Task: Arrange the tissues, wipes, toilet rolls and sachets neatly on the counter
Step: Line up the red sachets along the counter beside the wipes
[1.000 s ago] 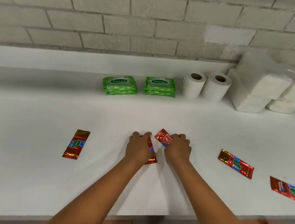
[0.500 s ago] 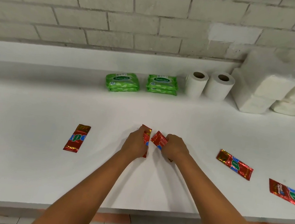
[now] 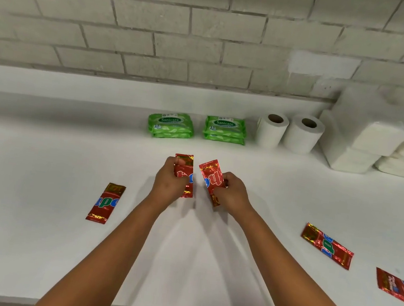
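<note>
My left hand point(image 3: 169, 182) grips a red foil sachet point(image 3: 185, 168) and my right hand point(image 3: 233, 193) grips another red sachet point(image 3: 211, 176), both lifted side by side above the middle of the white counter point(image 3: 28, 232). Three more red sachets lie flat: one at the left point(image 3: 106, 203), one at the right point(image 3: 326, 245), one at the far right edge point(image 3: 400, 288). Along the back stand two stacks of green wipes packs point(image 3: 170, 125) point(image 3: 225, 129), two toilet rolls point(image 3: 271, 130) point(image 3: 303, 133) and stacked white tissue packs point(image 3: 368, 142).
A grey brick wall point(image 3: 161, 30) rises behind a raised white ledge point(image 3: 75, 85) at the counter's back. The counter's front edge runs along the bottom of the view, with tiled floor below it.
Both hands have lifted their sachets off the counter and moved them away from me, toward the wipes. The sachets now stand more upright and a little apart.
</note>
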